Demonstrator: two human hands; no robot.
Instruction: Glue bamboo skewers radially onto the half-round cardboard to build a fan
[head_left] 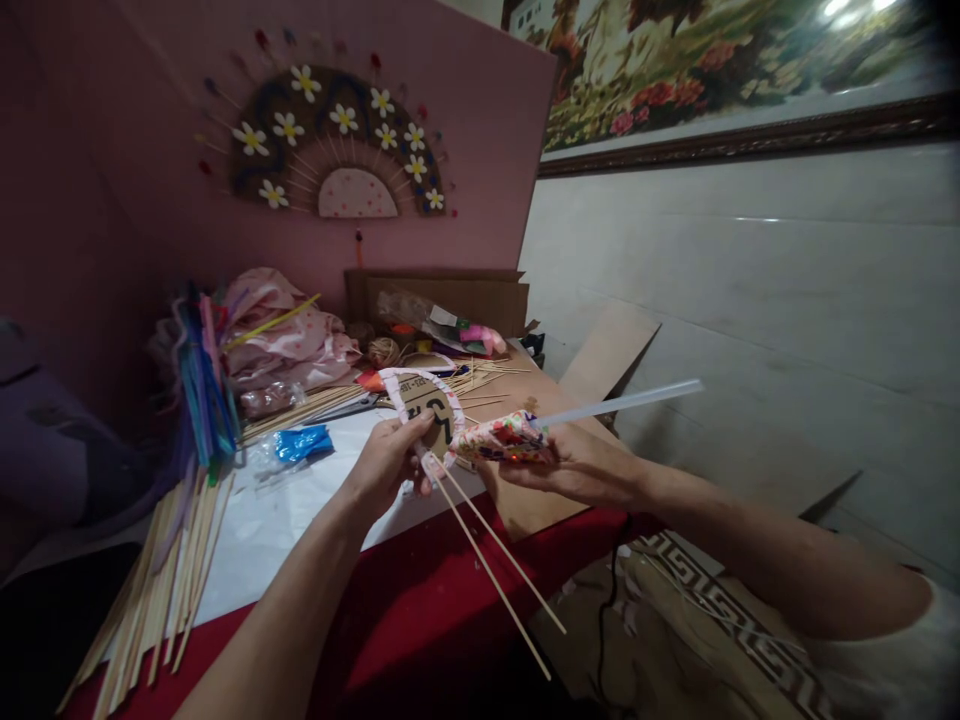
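My left hand grips a half-round cardboard piece, its rim wrapped in pale pink fabric and printed marks on its face. Two thin bamboo sticks run from its lower edge toward the lower right. A hot glue gun covered in flowery cloth is in my right hand, fingers wrapped round it. From its back end a long clear glue stick points to the right. The gun's front end is close to the cardboard's edge; whether they touch I cannot tell.
Bamboo sticks lie at the table's left, near coloured pipe cleaners. A blue packet rests on white paper. Behind are pink fabric, twine and a cardboard box. A flowered fan hangs above.
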